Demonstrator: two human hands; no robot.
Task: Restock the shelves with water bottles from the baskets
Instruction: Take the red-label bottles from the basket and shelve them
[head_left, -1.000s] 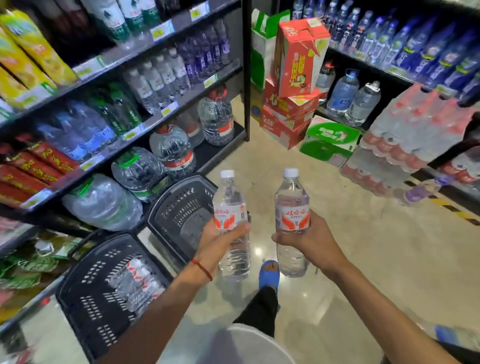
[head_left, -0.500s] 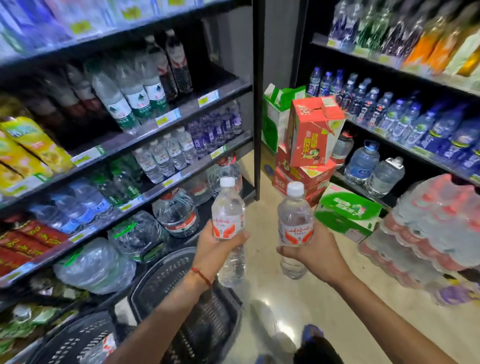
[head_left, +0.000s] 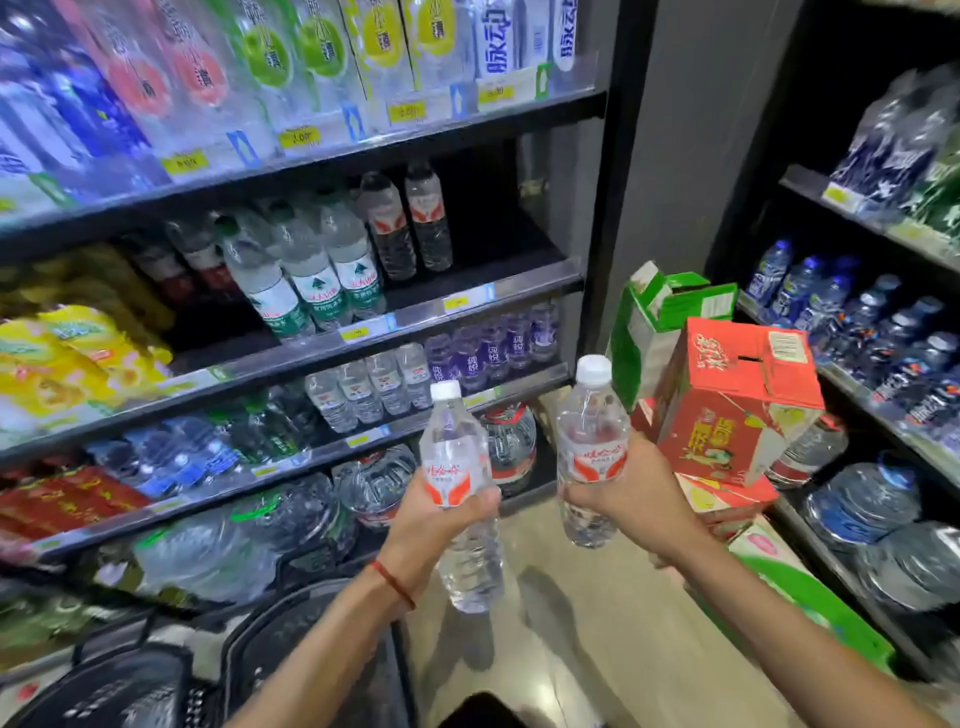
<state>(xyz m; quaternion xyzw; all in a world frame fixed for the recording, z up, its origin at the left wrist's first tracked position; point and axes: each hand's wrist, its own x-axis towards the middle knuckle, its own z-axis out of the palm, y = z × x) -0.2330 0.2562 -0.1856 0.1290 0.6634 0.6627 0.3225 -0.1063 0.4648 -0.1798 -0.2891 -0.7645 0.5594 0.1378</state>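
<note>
so, on the head camera i see both hands raised in front of the shelving, each wrapped round its own water bottle. the left hand (head_left: 431, 525) grips the left bottle (head_left: 457, 467) across its red-and-white label, thumb curled over the front. the right hand (head_left: 639, 499) grips the right bottle (head_left: 592, 441) the same way, a little higher. both bottles stand roughly upright, near each other but apart, with white caps on top.

behind them a black shelf (head_left: 467, 301) with a metal price rail carries two matching bottles (head_left: 410, 223) beside green-labelled bottles (head_left: 317, 280). big ribbed jugs (head_left: 511, 447) sit on the bottom level just behind the left bottle. a red carton (head_left: 727, 405), stacked on other boxes, stands just right of the right hand. black perforated baskets (head_left: 291, 639) lie under the left forearm.

the held bottles are clear, thin plastic; the floor (head_left: 597, 623) is glossy tile.
</note>
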